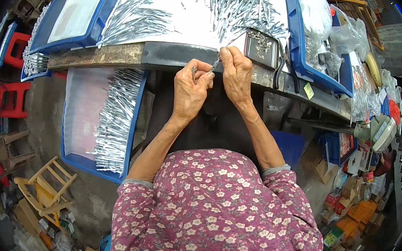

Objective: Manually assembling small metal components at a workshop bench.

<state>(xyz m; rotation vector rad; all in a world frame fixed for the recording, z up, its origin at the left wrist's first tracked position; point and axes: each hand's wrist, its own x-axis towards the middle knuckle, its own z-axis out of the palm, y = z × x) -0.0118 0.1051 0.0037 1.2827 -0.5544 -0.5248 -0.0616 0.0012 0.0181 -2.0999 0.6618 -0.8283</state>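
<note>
My left hand [191,89] is closed around a small metal piece [194,71] held between thumb and fingers at the near edge of the worktable [120,56]. My right hand [235,73] pinches a thin silver metal rod [215,65], its tip angled toward the left hand. The two hands almost touch. A heap of the same silver rods [241,6] lies on the white table top just beyond the hands, and another fan of rods [136,17] lies to the left. A small dark tray of tiny metal parts [261,45] sits right of my right hand.
A blue tray [74,157] below the table edge on the left holds a row of silver rods [114,122]. Blue bins [304,63] and clear plastic bags [345,33] stand on the right. Red stools [12,97], wooden stools [44,190] and cardboard boxes [352,208] stand on the floor.
</note>
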